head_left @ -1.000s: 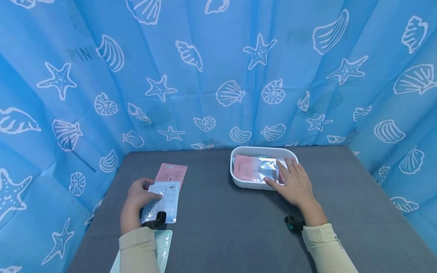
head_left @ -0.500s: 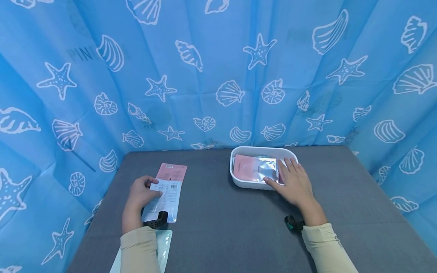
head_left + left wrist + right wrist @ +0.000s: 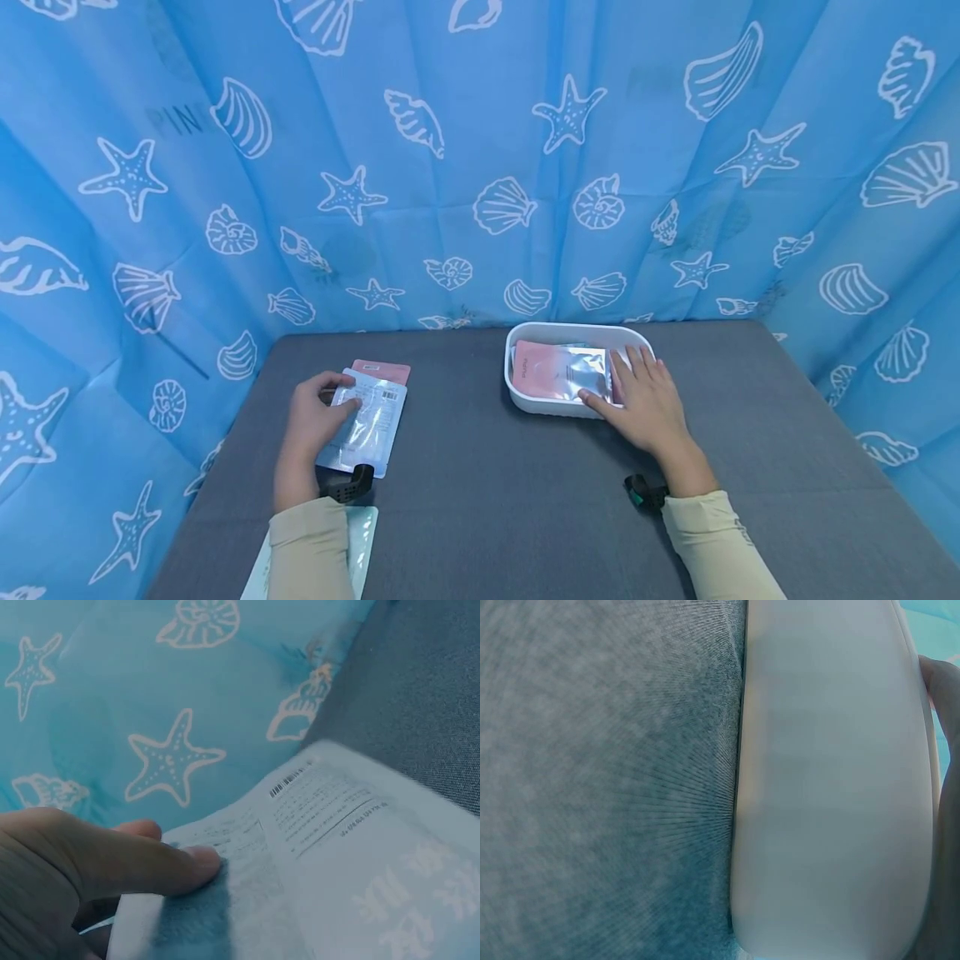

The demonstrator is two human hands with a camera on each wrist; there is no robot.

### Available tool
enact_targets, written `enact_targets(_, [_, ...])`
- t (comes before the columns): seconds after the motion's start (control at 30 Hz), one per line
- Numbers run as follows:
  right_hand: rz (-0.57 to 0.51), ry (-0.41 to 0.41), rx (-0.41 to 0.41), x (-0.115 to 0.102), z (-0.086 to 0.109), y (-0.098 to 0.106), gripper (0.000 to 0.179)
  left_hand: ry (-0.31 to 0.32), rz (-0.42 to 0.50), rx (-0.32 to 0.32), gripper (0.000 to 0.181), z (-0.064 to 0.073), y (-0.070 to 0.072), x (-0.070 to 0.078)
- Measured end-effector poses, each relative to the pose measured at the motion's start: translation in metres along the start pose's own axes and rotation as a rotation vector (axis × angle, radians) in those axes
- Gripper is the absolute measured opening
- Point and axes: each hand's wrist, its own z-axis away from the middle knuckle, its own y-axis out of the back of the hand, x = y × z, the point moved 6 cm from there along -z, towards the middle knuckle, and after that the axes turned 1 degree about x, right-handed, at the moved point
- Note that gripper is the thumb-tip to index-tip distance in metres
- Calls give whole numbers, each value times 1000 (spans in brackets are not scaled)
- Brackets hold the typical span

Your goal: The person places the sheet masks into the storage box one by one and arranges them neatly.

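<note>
My left hand [image 3: 311,417] pinches the left edge of a pale blue face mask packet [image 3: 369,429], thumb on its printed face. In the left wrist view the packet [image 3: 337,855] slants upward, with its barcode and fine print showing. Beneath its far end lies a pink packet [image 3: 390,371], mostly covered. My right hand [image 3: 647,404] rests with spread fingers on the right end of a white container [image 3: 555,407], thumb over the front rim. Inside, a pink and silver packet [image 3: 542,370] lies on top of other packets. The right wrist view shows the container's side wall [image 3: 832,780].
A mint green packet [image 3: 363,533] lies near the front left, partly under the left sleeve [image 3: 309,550]. Grey cloth [image 3: 480,500] covers the table. A blue curtain with white shells [image 3: 450,208] hangs behind and along both sides.
My left hand has lifted the pale blue packet slightly and moved it away from me and to the right, covering more of the pink packet. My right hand has stayed in place.
</note>
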Motion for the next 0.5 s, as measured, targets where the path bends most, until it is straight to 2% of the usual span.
enact_targets(0.23, [-8, 2, 4, 1, 0, -2, 107, 38, 0, 9, 40, 2, -1, 4])
enact_targets(0.33, [-7, 6, 5, 1, 0, -2, 107, 3, 54, 46, 38, 3, -3, 14])
enact_targets(0.5, [0, 9, 6, 2, -1, -2, 107, -104, 178, 87, 32, 4, -12, 38])
